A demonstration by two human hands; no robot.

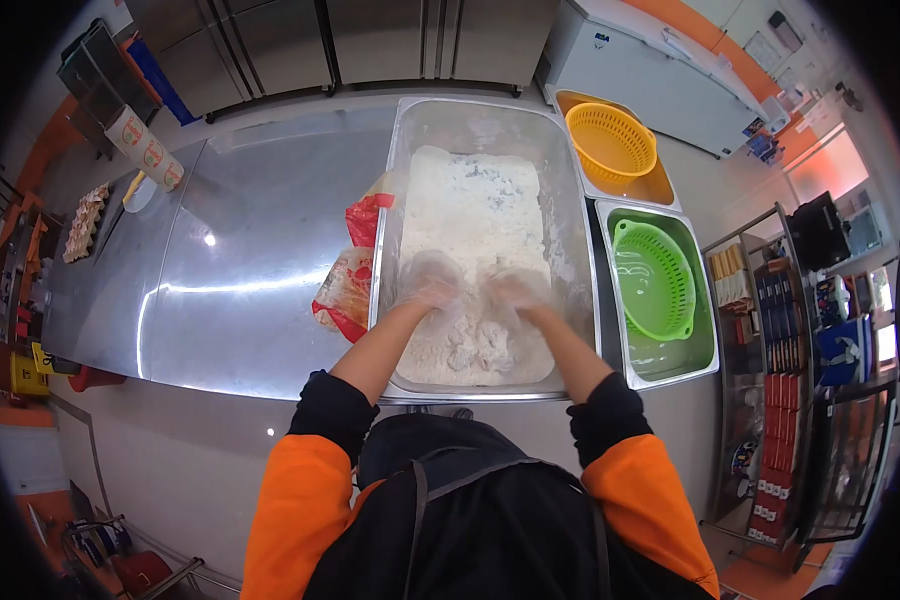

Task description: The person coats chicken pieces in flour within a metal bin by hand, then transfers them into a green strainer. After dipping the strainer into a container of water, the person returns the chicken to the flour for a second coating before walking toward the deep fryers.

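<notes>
A large metal tub (388,250) holds a bed of white flour (475,215). Both my hands are inside it, over the flour, in clear, flour-dusted gloves. My left hand (432,282) is at the left side and my right hand (515,290) at the right, a small gap between them. Motion blur smears the fingers of both, so what they hold, if anything, cannot be made out. Just below and between them, lumpy flour-coated pieces (478,345) lie near the tub's front wall.
Right of the tub, a yellow basket (612,142) and a green basket (654,280) sit in metal trays. A red and clear plastic bag (348,290) touches the tub's left side. Farther left on the steel table (250,240) are a paper-towel roll (145,148) and an egg tray (87,222).
</notes>
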